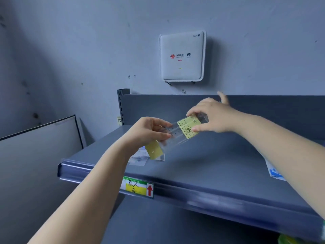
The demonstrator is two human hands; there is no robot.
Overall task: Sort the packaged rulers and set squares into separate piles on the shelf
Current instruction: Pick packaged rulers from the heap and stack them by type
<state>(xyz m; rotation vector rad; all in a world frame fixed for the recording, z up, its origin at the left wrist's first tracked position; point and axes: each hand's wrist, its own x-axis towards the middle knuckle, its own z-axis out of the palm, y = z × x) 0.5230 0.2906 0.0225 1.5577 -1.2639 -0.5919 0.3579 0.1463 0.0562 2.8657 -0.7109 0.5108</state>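
The grey wall fills the upper half of the frame, with a white router box mounted right of centre. Below it the grey shelf runs across the middle and lower right, its front rail carrying a green and yellow price label at lower centre.

Above the shelf, at the centre of the frame, both hands hold one packaged ruler, a clear sleeve with a yellow label, tilted up to the right and clear of the shelf surface. The left hand pinches its lower end with curled fingers; the right hand pinches the upper end between thumb and fingers, one finger sticking out.

Under the left hand a small pile of packets with a yellow tag lies on the shelf. Another packet, blue and white, lies at the right edge, partly hidden by the right forearm.

To place the ruler well, I would first read its label, then lower it flat onto the matching pile with edges squared, loosening both pinches only once it rests.
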